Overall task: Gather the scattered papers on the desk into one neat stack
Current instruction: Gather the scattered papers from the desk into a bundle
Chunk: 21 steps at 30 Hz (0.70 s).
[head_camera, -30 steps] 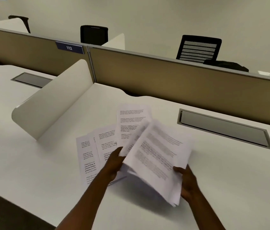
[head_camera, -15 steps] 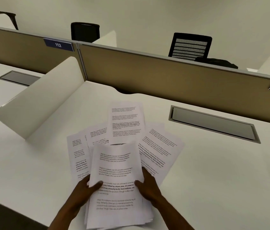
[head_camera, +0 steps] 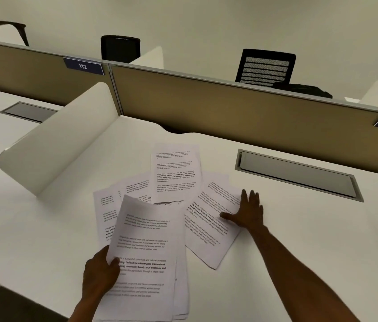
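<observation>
Printed white papers lie spread on the white desk point(head_camera: 299, 240). My left hand point(head_camera: 99, 273) grips the left edge of a gathered stack of sheets point(head_camera: 146, 256) near the desk's front edge, its top end lifted a little. My right hand point(head_camera: 248, 212) lies flat with fingers spread on the right edge of a slanted sheet point(head_camera: 208, 226) to the right of the stack. One upright sheet point(head_camera: 175, 173) lies farther back in the middle. More sheets point(head_camera: 106, 214) fan out to the left, partly under the stack.
A curved white side divider point(head_camera: 62, 140) rises at the left. A tan partition point(head_camera: 229, 112) runs along the back, with a grey cable tray lid point(head_camera: 297, 175) in the desk at the right. Black chairs point(head_camera: 267, 66) stand beyond the partition.
My right hand let go of the gathered stack and moved up and right onto the slanted sheet. My left hand stayed on the stack's left edge.
</observation>
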Each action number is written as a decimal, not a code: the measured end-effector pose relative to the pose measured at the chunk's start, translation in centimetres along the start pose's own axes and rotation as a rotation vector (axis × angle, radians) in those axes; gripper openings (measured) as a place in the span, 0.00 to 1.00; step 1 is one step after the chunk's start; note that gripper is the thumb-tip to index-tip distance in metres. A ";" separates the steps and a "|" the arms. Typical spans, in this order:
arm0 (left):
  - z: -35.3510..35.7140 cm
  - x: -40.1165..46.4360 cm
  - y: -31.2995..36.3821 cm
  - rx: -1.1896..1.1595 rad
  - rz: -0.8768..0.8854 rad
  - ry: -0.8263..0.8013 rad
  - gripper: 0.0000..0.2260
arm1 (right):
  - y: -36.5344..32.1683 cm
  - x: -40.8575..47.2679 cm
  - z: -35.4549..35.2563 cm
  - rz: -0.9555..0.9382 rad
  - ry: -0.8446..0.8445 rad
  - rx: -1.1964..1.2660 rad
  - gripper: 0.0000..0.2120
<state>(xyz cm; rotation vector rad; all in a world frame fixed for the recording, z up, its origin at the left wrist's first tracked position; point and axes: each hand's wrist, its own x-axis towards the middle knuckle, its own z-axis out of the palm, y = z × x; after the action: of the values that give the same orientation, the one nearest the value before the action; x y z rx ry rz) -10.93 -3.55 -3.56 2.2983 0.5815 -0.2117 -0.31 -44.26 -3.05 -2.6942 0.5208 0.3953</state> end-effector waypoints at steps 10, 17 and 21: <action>0.5 0.0 -0.1 -0.061 0.002 0.082 0.16 | 0.9 1.5 -1.2 -0.096 -0.008 -0.151 0.60; 0.2 0.1 0.2 -0.074 0.009 0.010 0.23 | 2.7 1.0 -1.1 -0.126 0.121 0.470 0.39; -0.1 0.4 0.2 -0.097 0.021 -0.043 0.27 | 4.5 -0.6 -1.8 -0.072 0.157 0.963 0.33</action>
<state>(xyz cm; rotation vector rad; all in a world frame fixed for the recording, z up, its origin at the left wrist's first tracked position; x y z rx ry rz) -10.47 -3.52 -3.47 2.1996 0.5339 -0.2181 -2.33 -48.71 -2.60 -1.8011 0.4850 -0.0928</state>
